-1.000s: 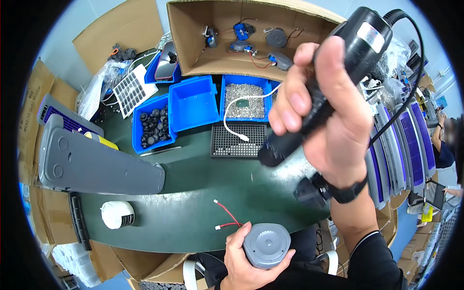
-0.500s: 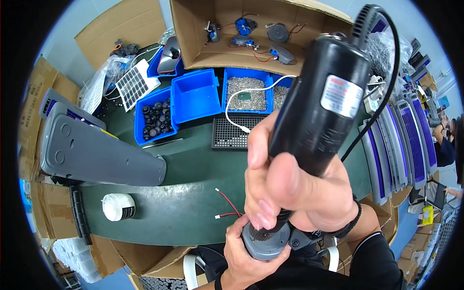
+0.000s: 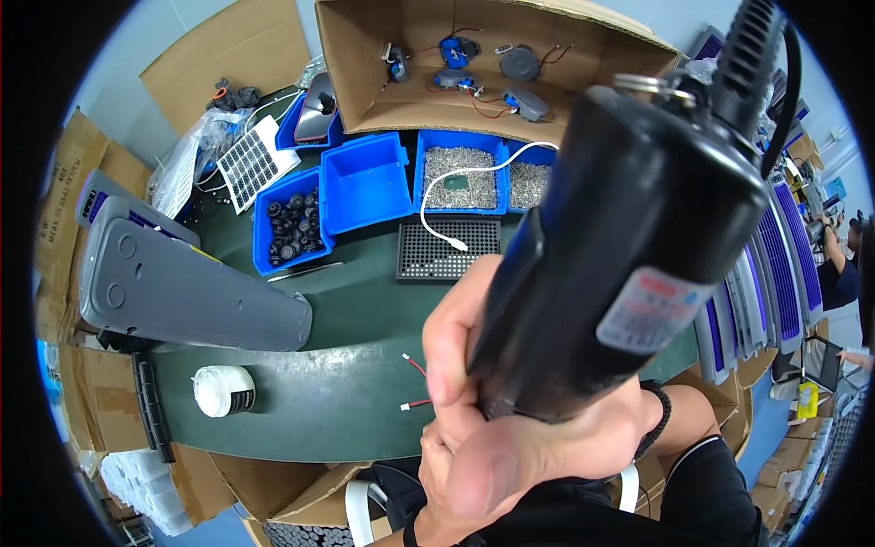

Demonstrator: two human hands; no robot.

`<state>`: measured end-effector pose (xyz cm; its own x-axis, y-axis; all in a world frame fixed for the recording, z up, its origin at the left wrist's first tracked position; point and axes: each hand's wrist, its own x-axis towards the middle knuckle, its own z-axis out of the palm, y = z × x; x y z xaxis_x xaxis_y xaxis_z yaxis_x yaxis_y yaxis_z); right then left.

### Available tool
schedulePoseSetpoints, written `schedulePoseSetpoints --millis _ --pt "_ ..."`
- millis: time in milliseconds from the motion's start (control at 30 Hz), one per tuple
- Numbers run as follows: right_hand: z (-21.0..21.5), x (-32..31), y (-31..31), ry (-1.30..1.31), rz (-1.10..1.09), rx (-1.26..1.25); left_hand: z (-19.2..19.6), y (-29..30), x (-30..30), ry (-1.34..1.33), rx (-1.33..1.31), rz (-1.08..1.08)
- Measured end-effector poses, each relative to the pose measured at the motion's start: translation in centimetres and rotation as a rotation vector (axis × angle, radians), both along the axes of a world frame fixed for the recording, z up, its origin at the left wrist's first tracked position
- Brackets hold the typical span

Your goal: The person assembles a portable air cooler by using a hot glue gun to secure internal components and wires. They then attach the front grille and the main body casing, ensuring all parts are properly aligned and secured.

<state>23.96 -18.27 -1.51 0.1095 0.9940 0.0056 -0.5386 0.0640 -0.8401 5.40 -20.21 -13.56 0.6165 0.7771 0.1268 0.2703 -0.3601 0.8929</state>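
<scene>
Clasping the black electric driver (image 3: 602, 246) in the right hand (image 3: 583, 442), probably fastening; cannot tell the mostly hidden left hand's (image 3: 437, 500) grip; next, press squarely and steadily.

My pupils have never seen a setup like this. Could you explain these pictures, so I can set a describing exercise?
No robot here: a person uses two bare hands. Every picture comes from one wide fisheye camera on the person's head, looking down, so straight edges bend. The right hand grips a black corded electric screwdriver; together they hide much of the left hand and anything it holds. On the green table are blue bins, a white tub, a black perforated tray and a gray housing.
</scene>
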Motion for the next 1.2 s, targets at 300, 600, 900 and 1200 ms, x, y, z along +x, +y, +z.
schedulePoseSetpoints --millis 300,600,900,1200 --pt "0.6 0.3 0.1 0.07 0.065 0.128 -2.4 -0.2 -0.5 -0.104 0.297 -0.008" --pt "-1.0 4.7 1.9 -0.2 -0.239 0.355 -0.4 0.4 1.1 -0.126 0.13 0.032" --pt "-8.3 9.4 6.2 -0.46 -0.613 0.268 0.7 0.0 0.9 -0.114 0.053 0.014" --pt "-9.9 9.3 7.0 -0.384 -0.625 0.168 0.6 0.2 0.9 -0.111 0.053 -0.008"
